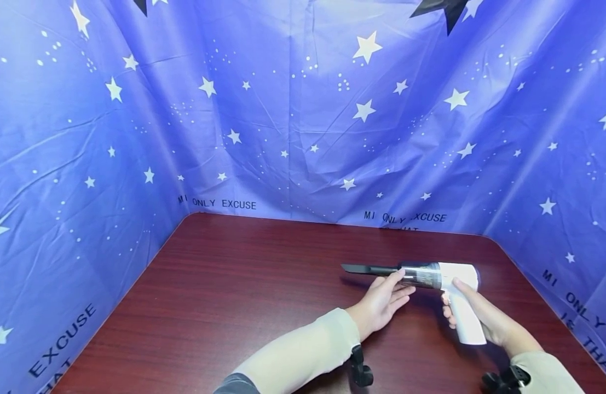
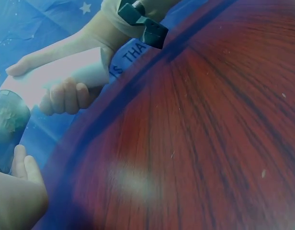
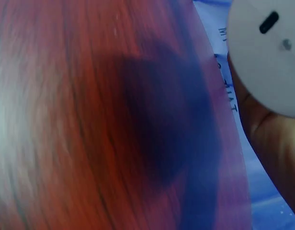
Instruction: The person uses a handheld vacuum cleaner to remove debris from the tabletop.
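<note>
A handheld vacuum cleaner [image 1: 459, 272] with a white body, a see-through dust cup [image 1: 423, 275] and a long black nozzle [image 1: 369, 269] is held over the table, its nozzle toward the left. My right hand [image 1: 485, 314] grips the white handle, fingers wrapped round it and thumb along its upper back. My left hand [image 1: 381, 303] touches the dust cup near the nozzle, its fingers fairly straight. In the left wrist view, left fingertips [image 2: 20, 158] lie right beside the cup. The right wrist view shows the handle's round end [image 3: 267, 57], with a dark slot and small spot.
A dark red wood-grain table [image 1: 224, 284] lies under both hands. Blue star-patterned cloth [image 1: 293, 109] hangs round its back and sides. Black mounts [image 1: 362, 369] are strapped to both wrists over light sleeves.
</note>
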`<state>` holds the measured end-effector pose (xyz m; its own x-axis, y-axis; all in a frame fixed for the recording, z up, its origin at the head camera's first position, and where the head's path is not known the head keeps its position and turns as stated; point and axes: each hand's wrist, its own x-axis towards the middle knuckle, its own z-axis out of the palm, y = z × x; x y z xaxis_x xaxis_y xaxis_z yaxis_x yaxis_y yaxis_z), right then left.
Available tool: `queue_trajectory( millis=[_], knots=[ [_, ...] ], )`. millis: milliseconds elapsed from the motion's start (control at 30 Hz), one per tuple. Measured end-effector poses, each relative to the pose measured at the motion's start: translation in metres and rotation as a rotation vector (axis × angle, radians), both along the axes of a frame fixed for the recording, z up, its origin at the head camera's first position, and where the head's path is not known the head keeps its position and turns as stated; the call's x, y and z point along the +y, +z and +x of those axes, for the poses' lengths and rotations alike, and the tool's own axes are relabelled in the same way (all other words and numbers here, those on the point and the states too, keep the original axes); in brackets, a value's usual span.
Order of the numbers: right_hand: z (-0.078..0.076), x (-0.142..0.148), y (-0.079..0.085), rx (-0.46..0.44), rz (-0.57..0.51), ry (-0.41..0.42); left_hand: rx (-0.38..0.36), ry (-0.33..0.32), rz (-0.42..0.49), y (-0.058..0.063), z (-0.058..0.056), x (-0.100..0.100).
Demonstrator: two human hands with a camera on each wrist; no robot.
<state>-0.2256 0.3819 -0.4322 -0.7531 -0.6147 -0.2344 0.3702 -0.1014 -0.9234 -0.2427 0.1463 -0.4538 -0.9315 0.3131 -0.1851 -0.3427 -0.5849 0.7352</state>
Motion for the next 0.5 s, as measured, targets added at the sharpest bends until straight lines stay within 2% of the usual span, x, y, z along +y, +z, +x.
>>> queue_trajectory(
  millis=[133,333,500],
  knots=[
    [-0.004,-0.011,-0.006,0.007,-0.052,0.022,-0.006,0.018,-0.004,0.001,-0.004,-0.009],
    [-0.009,-0.027,-0.01,0.0,-0.136,0.064,0.033,0.021,-0.02,0.001,-0.008,-0.024],
    [-0.01,-0.041,-0.009,0.087,-0.125,0.03,0.049,0.016,-0.012,0.002,-0.013,-0.036]
  ],
)
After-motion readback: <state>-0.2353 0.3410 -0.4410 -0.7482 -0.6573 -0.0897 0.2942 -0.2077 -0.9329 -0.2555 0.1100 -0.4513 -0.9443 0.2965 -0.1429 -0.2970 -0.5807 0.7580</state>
